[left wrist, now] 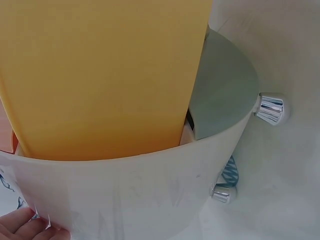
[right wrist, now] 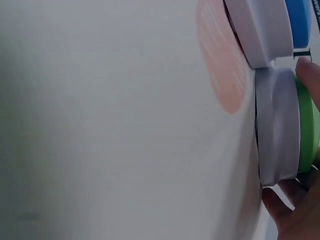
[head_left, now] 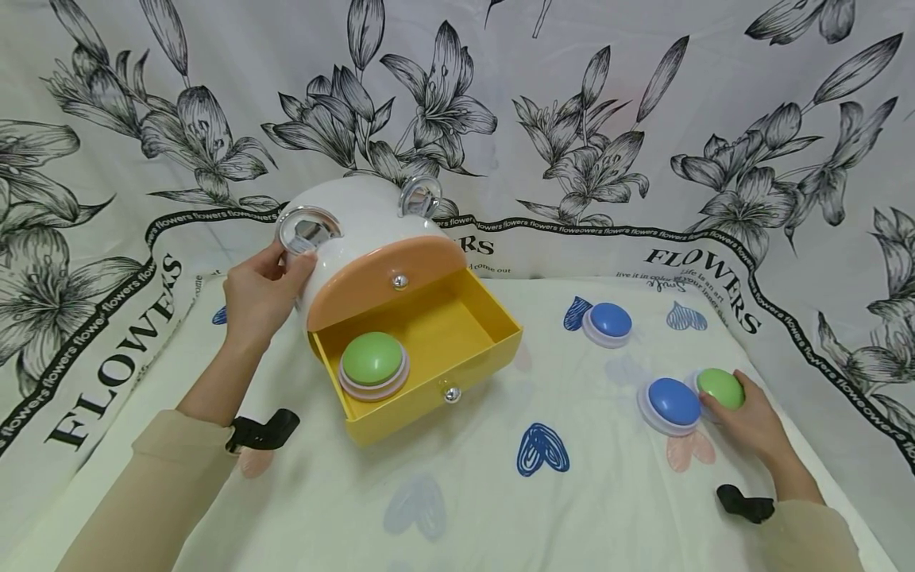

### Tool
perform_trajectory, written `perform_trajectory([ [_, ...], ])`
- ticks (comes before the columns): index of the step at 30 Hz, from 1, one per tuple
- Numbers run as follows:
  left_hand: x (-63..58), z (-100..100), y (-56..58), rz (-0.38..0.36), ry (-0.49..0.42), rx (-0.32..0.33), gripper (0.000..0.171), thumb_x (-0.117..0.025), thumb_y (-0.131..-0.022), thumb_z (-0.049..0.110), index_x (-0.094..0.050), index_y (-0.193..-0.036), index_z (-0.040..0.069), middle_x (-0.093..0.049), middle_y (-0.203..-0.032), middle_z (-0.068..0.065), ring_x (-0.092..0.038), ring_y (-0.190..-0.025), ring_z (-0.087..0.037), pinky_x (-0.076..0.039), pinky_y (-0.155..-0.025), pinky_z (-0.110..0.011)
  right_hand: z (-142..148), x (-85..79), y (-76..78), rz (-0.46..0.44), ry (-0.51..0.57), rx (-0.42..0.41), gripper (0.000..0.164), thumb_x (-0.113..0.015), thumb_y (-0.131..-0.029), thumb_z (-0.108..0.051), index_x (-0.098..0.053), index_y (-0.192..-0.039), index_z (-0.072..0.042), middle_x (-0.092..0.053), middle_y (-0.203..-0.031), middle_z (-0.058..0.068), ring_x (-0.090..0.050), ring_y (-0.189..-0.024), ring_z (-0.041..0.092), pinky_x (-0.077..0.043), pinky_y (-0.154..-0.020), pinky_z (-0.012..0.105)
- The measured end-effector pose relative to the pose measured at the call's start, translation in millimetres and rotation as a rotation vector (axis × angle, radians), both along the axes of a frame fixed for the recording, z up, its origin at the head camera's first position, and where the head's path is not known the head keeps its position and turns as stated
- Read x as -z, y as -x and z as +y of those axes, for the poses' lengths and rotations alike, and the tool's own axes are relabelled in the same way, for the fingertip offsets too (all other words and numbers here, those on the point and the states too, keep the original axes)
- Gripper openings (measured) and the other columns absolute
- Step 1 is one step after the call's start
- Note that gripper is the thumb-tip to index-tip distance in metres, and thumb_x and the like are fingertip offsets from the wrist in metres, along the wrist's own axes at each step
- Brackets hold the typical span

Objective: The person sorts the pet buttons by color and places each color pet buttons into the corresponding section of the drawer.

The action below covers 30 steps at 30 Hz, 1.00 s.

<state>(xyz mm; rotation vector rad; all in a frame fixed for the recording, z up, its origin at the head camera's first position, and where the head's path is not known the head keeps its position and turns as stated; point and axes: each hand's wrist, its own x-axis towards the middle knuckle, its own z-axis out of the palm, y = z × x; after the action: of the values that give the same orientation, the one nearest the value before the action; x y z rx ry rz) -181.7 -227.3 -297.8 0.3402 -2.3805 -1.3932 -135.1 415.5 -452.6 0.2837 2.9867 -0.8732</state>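
Observation:
My left hand (head_left: 264,294) holds a white rounded drawer cabinet (head_left: 357,210) by its left side, thumb beside a chrome ring-shaped fitting. The cabinet's yellow drawer (head_left: 479,314) is pulled out below an orange front (head_left: 389,278). Inside the drawer, at its left, sits a green push button (head_left: 372,357) with a pale base. At the right, my right hand (head_left: 754,421) grips another green push button (head_left: 720,388), thumb and fingers on opposite sides. Its pale base (right wrist: 277,125) is on the cloth, against a blue push button's base (right wrist: 262,30).
A second blue push button (head_left: 611,319) stands farther back on the heart-printed cloth (head_left: 472,508). Behind everything hangs a flower-printed curtain (head_left: 543,48). The left wrist view shows a grey-green cabinet front (left wrist: 225,85) and a chrome knob (left wrist: 272,109).

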Motion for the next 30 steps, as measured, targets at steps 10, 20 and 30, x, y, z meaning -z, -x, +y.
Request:
perform_trajectory([
  [10,0.7,0.7,-0.6,0.007,0.002,0.010,0.060,-0.058,-0.084,0.049,-0.049,-0.135,0.019,-0.061,-0.120,-0.008,-0.051,-0.089,-0.010,-0.046,-0.061,-0.006,0.9,2.9,-3.1,-0.002,-0.030,0.044,0.092,-0.050,-0.090,-0.047,-0.007,-0.138,0.018,-0.023,-0.130,0.046,-0.028,-0.114,0.060,-0.028,-0.090,0.067],
  [20,1.1,0.0,-0.1,0.011,0.010,0.006,0.061,-0.058,-0.083,0.050,-0.049,-0.135,0.019,-0.060,-0.122,-0.008,-0.053,-0.093,-0.010,-0.045,-0.063,-0.005,0.1,-3.8,-1.8,0.017,-0.033,0.072,0.092,-0.052,-0.088,-0.048,-0.010,-0.139,0.016,-0.025,-0.130,0.045,-0.029,-0.114,0.059,-0.029,-0.091,0.067],
  [30,1.7,-0.8,0.2,0.019,0.019,0.004,0.060,-0.058,-0.084,0.048,-0.048,-0.135,0.017,-0.059,-0.124,-0.007,-0.054,-0.094,-0.008,-0.045,-0.065,-0.004,-8.6,-22.8,7.0,0.129,-0.009,0.049,0.089,-0.057,-0.087,-0.043,-0.013,-0.140,0.014,-0.026,-0.132,0.043,-0.032,-0.114,0.058,-0.030,-0.088,0.067],
])
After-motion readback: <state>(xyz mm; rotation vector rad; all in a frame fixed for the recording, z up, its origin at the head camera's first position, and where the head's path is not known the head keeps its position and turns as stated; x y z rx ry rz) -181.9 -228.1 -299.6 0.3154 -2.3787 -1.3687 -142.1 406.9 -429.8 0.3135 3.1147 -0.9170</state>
